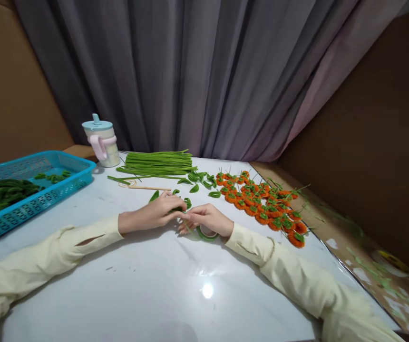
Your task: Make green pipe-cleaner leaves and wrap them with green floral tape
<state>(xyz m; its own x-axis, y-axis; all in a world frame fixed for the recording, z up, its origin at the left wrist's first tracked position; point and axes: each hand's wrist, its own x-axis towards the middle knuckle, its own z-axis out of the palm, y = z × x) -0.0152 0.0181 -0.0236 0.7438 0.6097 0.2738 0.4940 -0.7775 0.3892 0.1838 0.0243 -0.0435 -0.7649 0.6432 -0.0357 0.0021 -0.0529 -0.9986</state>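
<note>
My left hand (163,210) is closed around a fuzzy green pipe-cleaner leaf (188,203), and its fingers hide most of the piece. Thumb and fingers of my right hand (209,219) are pinched against the left fingertips, on what looks like the thin end of green tape. The tape's roll (208,234) shows under the right palm, partly covered by it. Just beyond the left hand lies another green leaf (154,195). A thin wooden stick (150,188) lies past it.
A bundle of green pipe cleaners (158,163) lies at the back, with loose green leaves (204,178) beside it. Orange persimmon-like pieces with green tops (261,204) cover the right side. At left stand a blue basket (79,179) of green pieces and a lidded cup (109,154).
</note>
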